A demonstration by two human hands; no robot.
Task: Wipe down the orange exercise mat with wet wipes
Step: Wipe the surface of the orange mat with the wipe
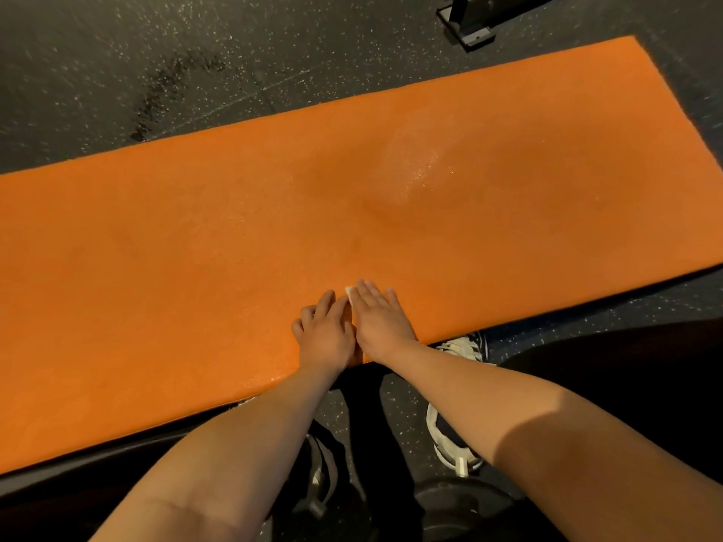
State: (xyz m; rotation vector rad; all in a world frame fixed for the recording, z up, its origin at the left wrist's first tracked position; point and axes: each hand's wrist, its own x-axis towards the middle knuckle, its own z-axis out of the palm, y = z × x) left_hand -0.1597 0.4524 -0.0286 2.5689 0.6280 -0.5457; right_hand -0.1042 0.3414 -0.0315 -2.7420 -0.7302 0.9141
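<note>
The floor point(98, 52) is dark rubber gym flooring, speckled all over with small white flecks, and a thin seam point(254, 91) runs diagonally across it. A darker, wet-looking patch point(168, 91) spreads over its upper left part. At the top edge the black metal foot of a piece of equipment point(481, 25) sits on the floor, its upper part cut off from view, under warm, dim light.
</note>
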